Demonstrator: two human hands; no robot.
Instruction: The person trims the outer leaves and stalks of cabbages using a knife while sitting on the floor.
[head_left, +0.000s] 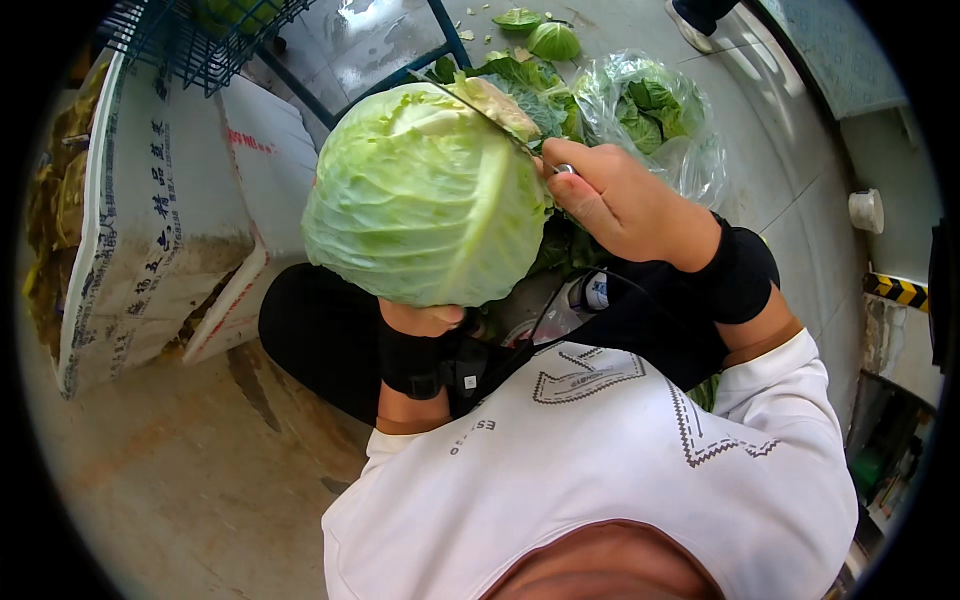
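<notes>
A large pale green cabbage (427, 210) rests on my left hand (420, 318), which grips it from below; most of those fingers are hidden under it. My right hand (611, 199) is closed around the handle of a knife (480, 111). The knife's thin blade runs up and to the left across the top right of the cabbage, beside a pale, rough cut piece (499, 101) at the stem end. How deep the edge sits in the cabbage I cannot tell.
Loose outer leaves (532, 82) lie on the floor beyond the cabbage, near a cabbage in a clear plastic bag (705, 142). A blue metal frame with a wire basket (217, 45) stands ahead. White foam boxes (165, 225) bearing writing are at left. Another person's shoe (690, 28) shows top right.
</notes>
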